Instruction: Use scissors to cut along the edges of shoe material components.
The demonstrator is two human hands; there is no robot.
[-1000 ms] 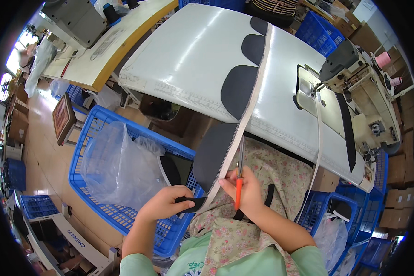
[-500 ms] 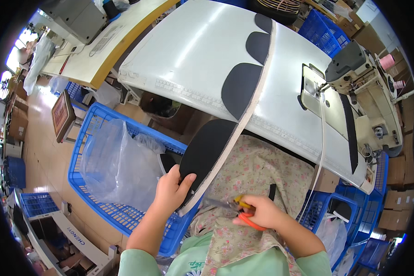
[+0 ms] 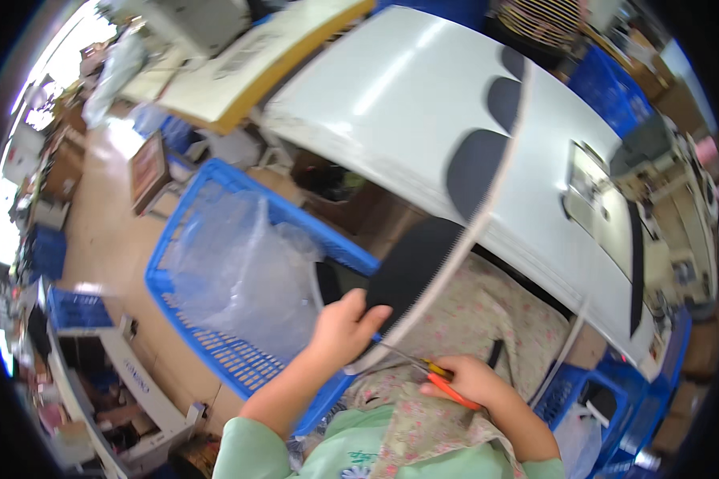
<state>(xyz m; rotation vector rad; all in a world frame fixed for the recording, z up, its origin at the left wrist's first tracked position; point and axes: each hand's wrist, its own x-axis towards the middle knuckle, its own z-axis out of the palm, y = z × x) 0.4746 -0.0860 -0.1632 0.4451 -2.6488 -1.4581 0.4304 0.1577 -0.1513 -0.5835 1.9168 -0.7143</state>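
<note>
My left hand grips the near end of a long pale strip with rounded black pieces sewn along it. The nearest black piece is pinched between thumb and fingers. From there the strip runs up over the white table, where more black pieces lie in a row. My right hand holds scissors with orange and yellow handles. Their blades point left and reach the strip's edge just beside my left hand; whether they are cutting is too blurred to tell. Floral cloth covers my lap.
A blue basket with clear plastic bags stands at the left. On the white table, a sewing machine sits at the right, with a black strip beside it. Another blue basket is at lower right.
The view has shifted, so the scene sits further right. The scissors have moved up to the strip beside my left hand, which keeps its hold.
</note>
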